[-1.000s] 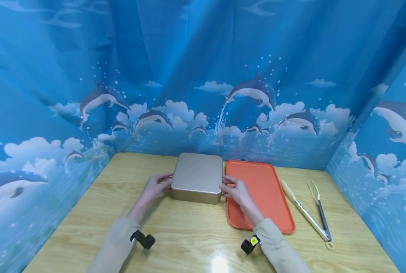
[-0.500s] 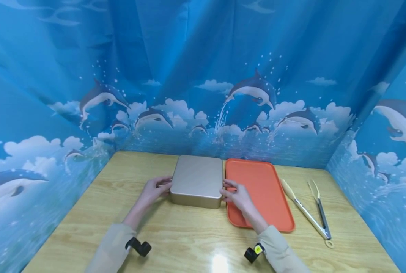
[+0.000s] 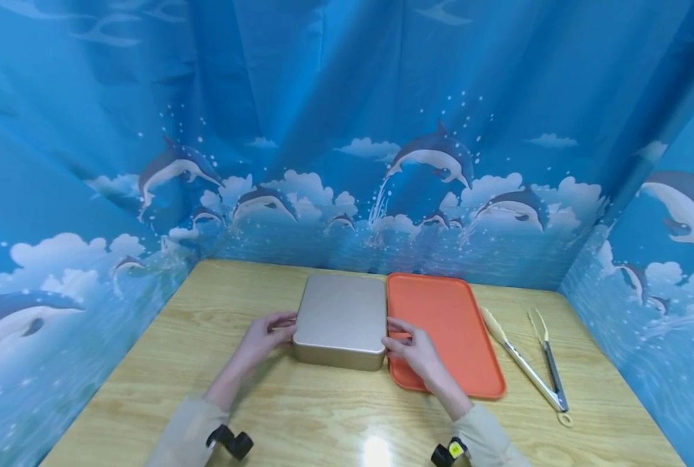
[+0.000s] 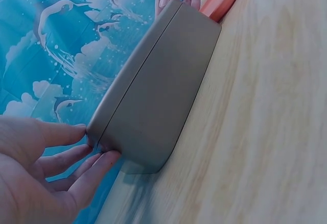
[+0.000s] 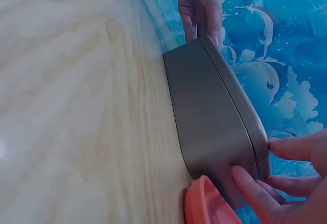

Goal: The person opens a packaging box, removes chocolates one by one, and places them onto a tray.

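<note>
A lidded metal tin box (image 3: 341, 311), brownish gold with rounded corners, sits on the wooden table, its lid on. At its left side my left hand (image 3: 263, 335) grips it, thumb at the lid's edge and fingertips on the side wall below the seam, as the left wrist view shows of the box (image 4: 148, 91). On the opposite side my right hand (image 3: 415, 350) holds it the same way, fingers spread across lid and wall of the box (image 5: 209, 101) in the right wrist view. A thin dark seam runs between lid and body.
Right beside the box lies an orange-red tray (image 3: 446, 331), partly under my right hand in the head view. Farther right, metal tongs (image 3: 528, 370) with pale tips lie spread. A blue dolphin-print curtain (image 3: 347, 130) rises behind the wooden table (image 3: 300, 415).
The box has slid toward me and slightly right, with both hands staying at its sides. The tray and tongs have not moved.
</note>
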A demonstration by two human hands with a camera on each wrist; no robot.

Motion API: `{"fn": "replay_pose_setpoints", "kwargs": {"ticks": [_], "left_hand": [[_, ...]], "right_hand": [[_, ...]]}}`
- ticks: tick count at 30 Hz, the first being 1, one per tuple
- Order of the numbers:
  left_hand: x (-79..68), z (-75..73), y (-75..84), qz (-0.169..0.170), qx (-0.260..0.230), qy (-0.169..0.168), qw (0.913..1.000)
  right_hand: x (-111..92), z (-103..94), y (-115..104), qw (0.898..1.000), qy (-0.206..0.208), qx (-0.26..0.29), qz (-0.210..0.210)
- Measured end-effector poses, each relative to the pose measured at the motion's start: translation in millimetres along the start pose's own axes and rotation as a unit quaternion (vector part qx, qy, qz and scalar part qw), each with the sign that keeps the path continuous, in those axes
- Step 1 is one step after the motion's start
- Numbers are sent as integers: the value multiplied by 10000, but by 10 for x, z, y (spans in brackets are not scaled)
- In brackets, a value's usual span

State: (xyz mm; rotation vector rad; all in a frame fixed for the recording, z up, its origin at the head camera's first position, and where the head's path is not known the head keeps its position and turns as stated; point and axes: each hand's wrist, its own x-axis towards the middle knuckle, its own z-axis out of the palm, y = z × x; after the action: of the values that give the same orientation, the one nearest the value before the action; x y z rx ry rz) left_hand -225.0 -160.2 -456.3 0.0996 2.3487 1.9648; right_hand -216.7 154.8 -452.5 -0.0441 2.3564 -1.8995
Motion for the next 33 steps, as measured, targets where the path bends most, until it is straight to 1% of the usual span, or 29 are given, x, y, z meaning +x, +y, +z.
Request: {"fn": "replay_pose_setpoints", "kwargs": {"ticks": [4, 10, 16, 20, 26, 33], "left_hand": [[-60, 2, -11, 0, -50, -54, 10000], [-179, 6, -37, 0, -76, -120, 9999], [-290, -3, -43, -61, -133, -179, 9997], [-329, -6, -44, -40, -171, -273, 9995], [-380, -23, -21, 122, -132, -473, 9987], [-396, -31, 0, 138, -56, -541, 9984]], "right_hand": [[-67, -8, 19, 9999, -7, -58, -133], [-179, -17, 75, 9987, -37, -329, -395], [-295, -27, 89, 9984, -40, -407, -392], [-360, -27, 106, 9984, 14, -350, -435], [-444, -18, 118, 9988, -19, -95, -481], [-480, -27, 108, 9984, 61, -325, -469]]}}
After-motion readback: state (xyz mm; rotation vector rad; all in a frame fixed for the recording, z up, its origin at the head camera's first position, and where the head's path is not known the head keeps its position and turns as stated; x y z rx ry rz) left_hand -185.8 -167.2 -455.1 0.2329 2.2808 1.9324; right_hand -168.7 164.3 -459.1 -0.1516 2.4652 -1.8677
